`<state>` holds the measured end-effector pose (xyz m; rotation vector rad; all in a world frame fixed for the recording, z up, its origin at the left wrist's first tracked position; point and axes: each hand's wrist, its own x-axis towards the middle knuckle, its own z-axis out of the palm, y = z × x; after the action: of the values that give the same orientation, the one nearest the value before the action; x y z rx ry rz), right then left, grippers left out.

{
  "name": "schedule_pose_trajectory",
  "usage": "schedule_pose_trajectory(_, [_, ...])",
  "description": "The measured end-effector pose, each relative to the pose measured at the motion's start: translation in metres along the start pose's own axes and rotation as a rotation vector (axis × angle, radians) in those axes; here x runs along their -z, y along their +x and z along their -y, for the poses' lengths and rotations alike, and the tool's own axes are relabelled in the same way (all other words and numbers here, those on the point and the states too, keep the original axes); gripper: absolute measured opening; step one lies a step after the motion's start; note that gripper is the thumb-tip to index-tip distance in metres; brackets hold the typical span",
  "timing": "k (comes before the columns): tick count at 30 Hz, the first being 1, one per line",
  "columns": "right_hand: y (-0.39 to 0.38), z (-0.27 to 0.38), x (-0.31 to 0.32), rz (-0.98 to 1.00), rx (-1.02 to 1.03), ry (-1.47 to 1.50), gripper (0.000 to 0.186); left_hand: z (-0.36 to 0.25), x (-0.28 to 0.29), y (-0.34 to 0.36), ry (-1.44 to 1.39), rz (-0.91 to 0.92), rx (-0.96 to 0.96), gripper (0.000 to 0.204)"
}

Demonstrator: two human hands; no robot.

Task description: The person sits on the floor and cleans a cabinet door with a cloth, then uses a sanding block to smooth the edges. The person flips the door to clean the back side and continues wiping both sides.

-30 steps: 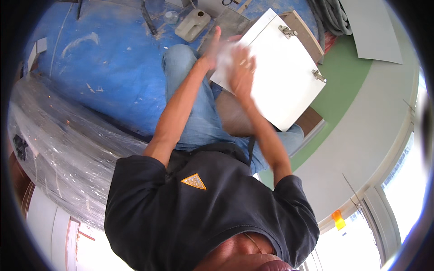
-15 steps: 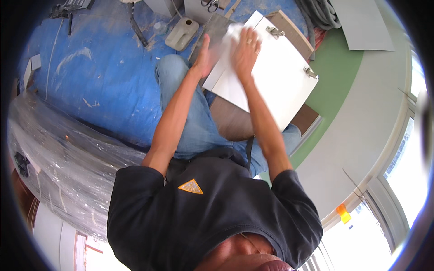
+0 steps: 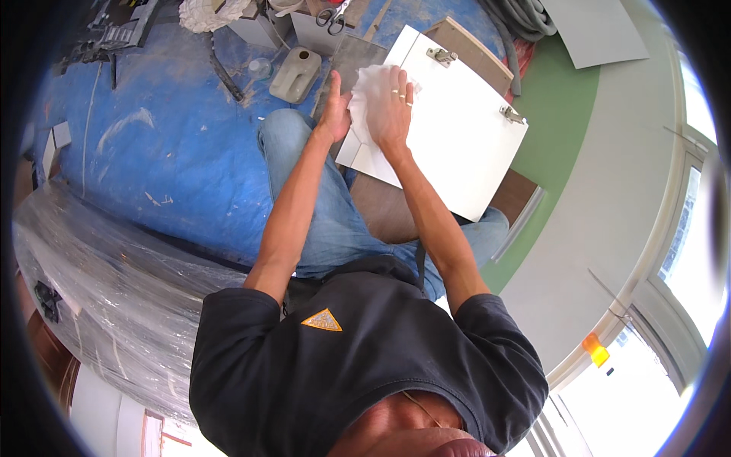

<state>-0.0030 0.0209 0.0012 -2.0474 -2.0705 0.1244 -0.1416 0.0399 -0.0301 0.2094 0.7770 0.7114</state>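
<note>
A white cabinet door (image 3: 464, 129) with two metal hinges (image 3: 442, 55) along its far right edge lies tilted across my lap. My right hand (image 3: 391, 114) rests flat over a thin white cloth or tissue (image 3: 364, 85) near the door's left edge, fingers stretched out. Beside it, my left hand (image 3: 335, 118) is held edge-on with the thumb up and apart, at the cloth's left side. Whether its fingers touch the cloth I cannot tell. Under the door a brown wooden board (image 3: 384, 206) shows.
On the dusty blue floor sheet (image 3: 183, 137) ahead stand a beige plastic can (image 3: 295, 75) and a small clear cup (image 3: 260, 69). Scissors (image 3: 333, 17) lie farther back. Grey rolled tubing (image 3: 518, 15) is at far right. Plastic-wrapped goods (image 3: 129, 282) are at my left.
Both hands have slowed from a blur. My right hand has shifted left and slightly nearer on the door, and the cloth shows more clearly between the hands. The whole view has turned slightly.
</note>
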Motion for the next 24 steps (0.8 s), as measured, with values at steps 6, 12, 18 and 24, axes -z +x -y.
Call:
schedule_pose_trajectory(6, [0.051,-0.018,-0.016,-0.389,-0.081,0.116,0.051,0.004,-0.007,-0.005,0.125,0.085,0.004,0.096])
schedule_pose_trajectory(12, [-0.117,-0.095,-0.006,-0.224,-0.171,0.041,0.048,0.014,-0.004,-0.003,0.797,0.026,-0.118,0.071])
schedule_pose_trajectory(18, [-0.216,-0.203,0.057,-0.28,-0.869,-0.041,0.045,0.024,0.003,0.007,0.743,-0.009,-0.191,0.073])
schedule_pose_trajectory(24, [-0.17,0.012,0.0,-0.101,-0.15,0.284,0.05,0.023,0.008,0.013,0.758,-0.071,-0.163,0.056])
